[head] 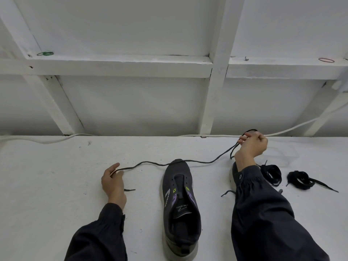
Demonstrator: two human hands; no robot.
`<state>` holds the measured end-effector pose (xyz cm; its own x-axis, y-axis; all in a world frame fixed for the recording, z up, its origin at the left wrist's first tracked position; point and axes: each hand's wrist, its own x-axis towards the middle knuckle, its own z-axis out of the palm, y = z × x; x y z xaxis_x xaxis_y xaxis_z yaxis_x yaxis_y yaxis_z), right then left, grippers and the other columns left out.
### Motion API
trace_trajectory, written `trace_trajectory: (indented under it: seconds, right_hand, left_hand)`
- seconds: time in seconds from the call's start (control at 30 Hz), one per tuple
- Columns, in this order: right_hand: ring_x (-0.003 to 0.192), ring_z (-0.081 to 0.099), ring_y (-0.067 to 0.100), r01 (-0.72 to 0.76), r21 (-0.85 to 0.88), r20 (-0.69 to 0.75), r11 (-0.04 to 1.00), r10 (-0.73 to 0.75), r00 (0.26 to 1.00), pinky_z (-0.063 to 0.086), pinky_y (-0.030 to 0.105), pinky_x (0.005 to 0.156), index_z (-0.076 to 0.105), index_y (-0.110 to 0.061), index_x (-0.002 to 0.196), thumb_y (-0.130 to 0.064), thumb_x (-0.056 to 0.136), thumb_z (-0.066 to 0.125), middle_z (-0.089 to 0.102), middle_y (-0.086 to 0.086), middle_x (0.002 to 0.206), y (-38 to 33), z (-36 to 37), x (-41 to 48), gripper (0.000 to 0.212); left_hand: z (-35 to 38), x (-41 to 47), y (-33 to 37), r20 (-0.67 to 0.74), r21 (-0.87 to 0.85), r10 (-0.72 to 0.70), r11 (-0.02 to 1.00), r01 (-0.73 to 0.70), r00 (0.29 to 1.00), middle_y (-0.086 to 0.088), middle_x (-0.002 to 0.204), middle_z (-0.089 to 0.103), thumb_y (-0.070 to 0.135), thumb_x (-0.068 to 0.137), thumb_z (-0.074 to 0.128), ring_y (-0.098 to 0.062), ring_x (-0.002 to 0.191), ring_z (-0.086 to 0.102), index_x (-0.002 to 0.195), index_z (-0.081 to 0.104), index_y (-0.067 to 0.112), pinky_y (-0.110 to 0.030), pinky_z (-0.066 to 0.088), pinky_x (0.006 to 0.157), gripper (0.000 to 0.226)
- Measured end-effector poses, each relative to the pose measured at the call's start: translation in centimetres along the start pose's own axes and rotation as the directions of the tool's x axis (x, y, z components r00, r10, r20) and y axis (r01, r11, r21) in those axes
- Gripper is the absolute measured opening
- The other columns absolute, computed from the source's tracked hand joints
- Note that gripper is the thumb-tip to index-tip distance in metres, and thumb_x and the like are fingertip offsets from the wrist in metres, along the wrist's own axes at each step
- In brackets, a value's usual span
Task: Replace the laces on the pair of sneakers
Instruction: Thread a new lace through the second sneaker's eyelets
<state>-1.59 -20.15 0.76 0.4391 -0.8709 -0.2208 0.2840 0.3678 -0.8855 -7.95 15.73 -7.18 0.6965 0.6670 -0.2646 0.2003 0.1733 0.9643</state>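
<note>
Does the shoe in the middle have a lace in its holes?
No, the middle shoe has empty eyelets; the dark lace only lies across its toe.

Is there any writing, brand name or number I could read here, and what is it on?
insole print inside the sneaker: a small logo and a short line of white letters, seen upside down, too small and blurred to read.
white mark on that sneaker's side: curved stripes, no letters.
Nothing else here shows any text.

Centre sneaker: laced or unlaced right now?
Unlaced. On the dark grey mesh sneaker the eyelets sit bare; a thin dark lace only runs across its toe, held by the left hand and right hand.
</note>
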Motion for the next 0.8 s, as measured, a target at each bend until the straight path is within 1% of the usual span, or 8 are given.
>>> trace_trajectory:
  seconds: [0.13, 0.2, 0.3, 0.37, 0.47, 0.6, 0.73, 0.8]
  right_hand:
    - [0.048, 0.051, 0.016, -0.067, -0.446, 0.379, 0.893, 0.256, 0.889, 0.039, 0.021, 0.041, 0.057, -0.006, 0.103, -0.007, 0.099, 0.048, 0.060, 0.008, 0.073, 1.0, -0.1, -1.4, 0.010]
    - [0.054, 0.057, 0.017, 0.084, -0.664, 0.551, 0.743, 0.410, 0.727, 0.042, 0.022, 0.047, 0.060, -0.005, 0.103, -0.012, 0.097, 0.054, 0.066, 0.008, 0.078, 0.9, 0.2, -2.5, 0.011]
    - [0.059, 0.060, 0.018, 0.282, -0.693, 0.680, 0.664, 0.470, 0.563, 0.045, 0.022, 0.049, 0.059, -0.005, 0.102, -0.013, 0.098, 0.054, 0.069, 0.012, 0.089, 0.1, 2.3, -4.5, 0.010]
    - [0.060, 0.058, 0.020, 0.311, -0.590, 0.740, 0.745, 0.345, 0.577, 0.044, 0.025, 0.051, 0.055, -0.008, 0.096, -0.009, 0.098, 0.052, 0.068, 0.012, 0.088, -0.8, 4.5, -6.0, 0.004]
    - [0.072, 0.060, 0.019, 0.401, -0.269, 0.785, 0.876, -0.042, 0.618, 0.047, 0.028, 0.056, 0.056, -0.017, 0.089, -0.007, 0.098, 0.051, 0.070, 0.008, 0.092, -2.9, 7.4, -7.4, 0.014]
    - [0.091, 0.066, 0.010, 0.599, 0.091, 0.682, 0.796, -0.488, 0.545, 0.054, 0.028, 0.066, 0.062, -0.014, 0.100, -0.010, 0.097, 0.054, 0.071, -0.002, 0.099, -4.9, 8.4, -8.1, 0.009]
    - [0.093, 0.066, 0.015, 0.758, 0.057, 0.668, 0.649, -0.590, 0.455, 0.051, 0.028, 0.076, 0.065, -0.012, 0.106, -0.012, 0.098, 0.056, 0.071, 0.001, 0.102, -2.4, 6.4, -7.9, 0.013]
    - [0.091, 0.066, 0.020, 0.799, -0.142, 0.783, 0.585, -0.428, 0.452, 0.051, 0.033, 0.076, 0.065, -0.010, 0.114, -0.012, 0.099, 0.053, 0.070, 0.002, 0.102, 0.1, 4.5, -6.8, 0.019]
  left_hand:
    - [0.6, -0.6, 0.0, 0.217, 0.076, -0.033, 0.997, 0.017, 0.976, -0.014, 0.120, 0.061, -0.010, 0.090, 0.053, -0.016, 0.087, 0.055, 0.114, 0.065, 0.009, -0.020, 0.045, 0.075, 0.033]
    - [1.2, -1.0, 0.6, 0.353, 0.089, -0.081, 0.995, 0.052, 0.932, -0.016, 0.112, 0.063, -0.008, 0.090, 0.059, -0.014, 0.082, 0.057, 0.116, 0.064, 0.001, -0.019, 0.048, 0.074, 0.028]
    - [2.8, -1.6, 2.8, 0.472, 0.041, -0.072, 0.997, 0.059, 0.879, -0.019, 0.116, 0.064, -0.008, 0.091, 0.057, -0.018, 0.092, 0.064, 0.106, 0.064, 0.003, -0.023, 0.052, 0.081, 0.020]
    - [4.3, -1.9, 5.3, 0.539, -0.039, -0.004, 0.999, 0.030, 0.842, -0.022, 0.112, 0.064, -0.010, 0.092, 0.054, -0.019, 0.091, 0.064, 0.097, 0.063, 0.004, -0.032, 0.051, 0.094, 0.017]
    - [6.2, -2.3, 9.8, 0.561, -0.205, 0.179, 0.976, -0.074, 0.808, -0.011, 0.103, 0.067, -0.010, 0.097, 0.044, -0.014, 0.095, 0.066, 0.093, 0.061, 0.007, -0.037, 0.046, 0.106, 0.024]
    - [7.0, -2.1, 14.4, 0.456, -0.474, 0.441, 0.856, -0.209, 0.773, -0.006, 0.117, 0.067, -0.003, 0.102, 0.040, -0.017, 0.106, 0.068, 0.105, 0.063, 0.007, -0.030, 0.054, 0.094, 0.026]
    - [6.1, -1.7, 13.7, 0.453, -0.480, 0.478, 0.842, -0.246, 0.752, 0.003, 0.134, 0.059, 0.004, 0.103, 0.039, -0.016, 0.104, 0.068, 0.127, 0.059, 0.014, -0.033, 0.058, 0.085, 0.033]
    - [5.7, -1.4, 11.2, 0.529, -0.353, 0.363, 0.916, -0.190, 0.767, 0.003, 0.141, 0.053, -0.001, 0.101, 0.044, -0.014, 0.099, 0.068, 0.134, 0.054, 0.014, -0.030, 0.059, 0.078, 0.038]
